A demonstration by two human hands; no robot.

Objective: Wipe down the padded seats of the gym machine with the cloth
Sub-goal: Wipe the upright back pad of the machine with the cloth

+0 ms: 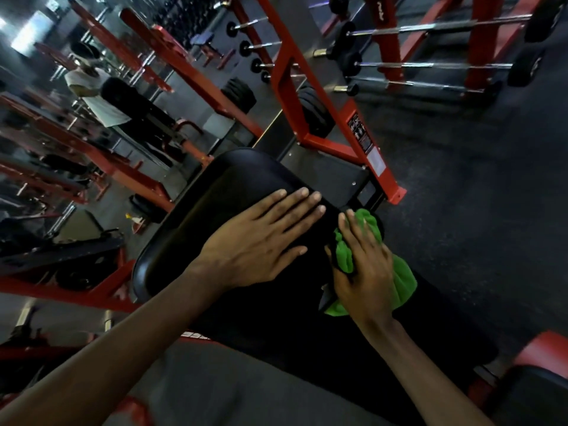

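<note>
Just green cloth [399, 278] bunched under right hand [364, 272] grip.

Dark rubber floor [461, 186]; red steel frames [362, 130]; barbell rack [430, 56] far right; bright light [27, 29] top left.

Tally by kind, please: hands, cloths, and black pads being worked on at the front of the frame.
Hands: 2, left hand flat on the pad, right hand pressing the cloth
Green cloth: 1
Black pad: 1
Total: 4
</note>
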